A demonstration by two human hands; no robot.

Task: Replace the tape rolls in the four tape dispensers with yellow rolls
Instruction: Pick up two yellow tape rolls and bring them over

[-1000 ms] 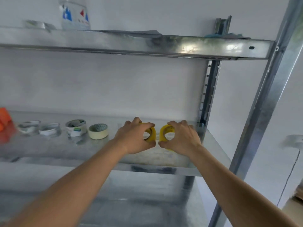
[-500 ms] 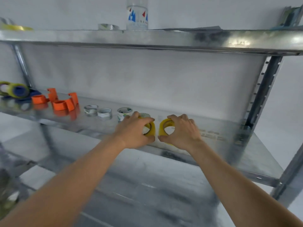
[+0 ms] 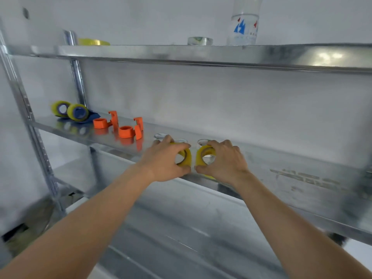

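Galvanised metal shelving [image 3: 201, 55] against a pale grey wall [image 3: 201, 101], with perforated uprights [image 3: 78, 77] at the left. On the top shelf, a clear plastic bottle [image 3: 244, 23] with a blue-and-red label, standing upright near the right. Just left of it, a low shiny silver ring or roll [image 3: 199, 40], apart from the bottle. Printed lettering [image 3: 306, 178], blurred and unreadable, on the middle shelf's surface at the right. Another metal shelf [image 3: 181, 228] lower down.
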